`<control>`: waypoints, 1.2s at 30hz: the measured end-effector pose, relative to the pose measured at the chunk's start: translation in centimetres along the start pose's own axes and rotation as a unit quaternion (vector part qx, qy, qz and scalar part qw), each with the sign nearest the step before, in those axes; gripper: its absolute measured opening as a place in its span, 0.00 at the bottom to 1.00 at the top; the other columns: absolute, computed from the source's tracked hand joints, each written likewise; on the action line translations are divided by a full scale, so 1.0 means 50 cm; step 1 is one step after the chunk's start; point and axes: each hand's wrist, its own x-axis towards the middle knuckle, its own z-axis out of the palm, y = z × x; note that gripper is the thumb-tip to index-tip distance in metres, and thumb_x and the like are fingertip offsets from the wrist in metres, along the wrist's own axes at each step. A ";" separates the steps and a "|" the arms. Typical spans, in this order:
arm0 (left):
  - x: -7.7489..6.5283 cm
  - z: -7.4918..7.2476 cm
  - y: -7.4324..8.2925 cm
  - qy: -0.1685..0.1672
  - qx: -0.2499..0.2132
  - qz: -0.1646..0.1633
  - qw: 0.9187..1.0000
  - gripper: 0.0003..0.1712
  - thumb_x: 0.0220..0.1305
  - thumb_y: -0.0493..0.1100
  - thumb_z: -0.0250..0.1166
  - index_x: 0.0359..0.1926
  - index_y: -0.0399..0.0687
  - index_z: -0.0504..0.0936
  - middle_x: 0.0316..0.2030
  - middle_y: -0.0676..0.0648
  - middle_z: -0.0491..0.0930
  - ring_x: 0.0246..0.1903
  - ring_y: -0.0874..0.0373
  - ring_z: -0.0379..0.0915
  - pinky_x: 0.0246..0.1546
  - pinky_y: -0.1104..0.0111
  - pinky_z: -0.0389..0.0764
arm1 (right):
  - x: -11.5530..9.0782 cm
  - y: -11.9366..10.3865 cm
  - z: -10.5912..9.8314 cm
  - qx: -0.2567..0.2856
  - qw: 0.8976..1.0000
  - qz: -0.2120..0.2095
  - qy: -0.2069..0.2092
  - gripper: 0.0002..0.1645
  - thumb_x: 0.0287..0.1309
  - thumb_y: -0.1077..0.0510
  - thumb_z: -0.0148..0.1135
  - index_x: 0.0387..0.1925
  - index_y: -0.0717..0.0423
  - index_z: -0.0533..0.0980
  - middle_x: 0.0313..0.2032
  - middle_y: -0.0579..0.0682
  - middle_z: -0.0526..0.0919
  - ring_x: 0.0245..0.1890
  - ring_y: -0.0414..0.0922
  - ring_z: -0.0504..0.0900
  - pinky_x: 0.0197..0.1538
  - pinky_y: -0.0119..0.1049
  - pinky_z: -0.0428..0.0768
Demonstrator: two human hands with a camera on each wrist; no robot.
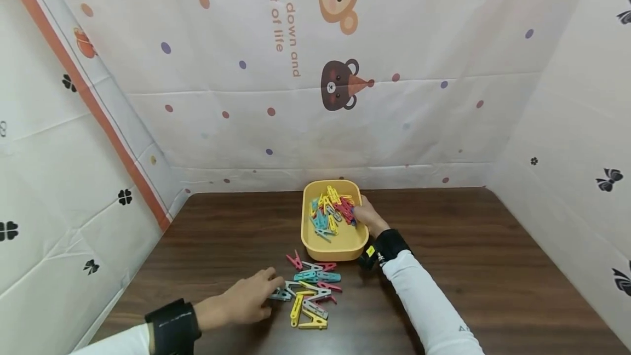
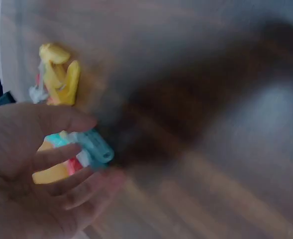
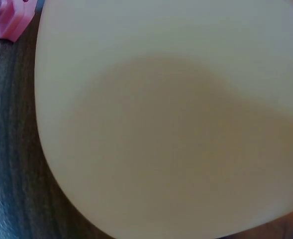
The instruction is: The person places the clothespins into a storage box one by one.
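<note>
The yellow basket (image 1: 347,244) stands by the far edge of the worktop (image 1: 443,229), roughly midway between the two far corners. Inside lie yellow, teal and red clothespins (image 1: 333,195), bunched toward its far end. The right hand (image 1: 368,216) grips the basket's right rim. On the near side of the basket, a loose cluster of clips (image 1: 315,276) in pink, teal, grey and yellow spreads toward the worktop's near side, two yellow ones nearest. The left hand (image 1: 246,297) reaches in from the left, fingers loosely extended and ungrasping, beside a grey-blue clip (image 1: 282,295); the left wrist view is blurred, so whether the fingertips touch it is unclear.
</note>
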 end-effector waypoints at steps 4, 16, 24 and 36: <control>0.010 0.035 0.003 0.033 0.033 0.021 0.999 0.19 0.57 0.35 0.73 0.50 0.50 0.82 0.39 0.52 0.76 0.35 0.63 0.71 0.24 0.71 0.73 | -0.002 0.005 -0.004 0.002 1.000 0.007 0.000 0.50 0.57 0.80 0.37 0.80 0.61 0.38 0.66 0.68 0.62 0.46 0.53 0.76 0.44 0.41 0.83; 0.037 -0.003 0.011 0.086 0.059 0.002 0.995 0.09 0.55 0.39 0.76 0.38 0.47 0.86 0.29 0.52 0.80 0.26 0.65 0.73 0.20 0.71 0.72 | -0.002 0.006 0.010 -0.005 1.000 0.021 0.012 0.47 0.62 0.77 0.36 0.80 0.58 0.38 0.65 0.67 0.63 0.45 0.53 0.79 0.49 0.47 0.87; 0.152 -0.113 0.000 0.256 -0.030 -0.033 0.966 0.07 0.62 0.43 0.72 0.37 0.46 0.85 0.32 0.47 0.81 0.32 0.57 0.72 0.28 0.67 0.77 | 0.002 -0.006 0.010 0.006 1.000 0.026 0.006 0.48 0.60 0.77 0.36 0.80 0.56 0.38 0.67 0.66 0.61 0.48 0.54 0.78 0.53 0.49 0.85; 0.472 -0.184 -0.007 0.308 -0.163 -0.203 0.915 0.20 0.69 0.46 0.66 0.22 0.47 0.70 0.22 0.51 0.65 0.21 0.60 0.61 0.24 0.69 0.64 | 0.011 -0.007 -0.002 0.005 1.000 0.018 -0.006 0.55 0.51 0.79 0.35 0.80 0.57 0.36 0.71 0.66 0.55 0.55 0.58 0.70 0.45 0.43 0.79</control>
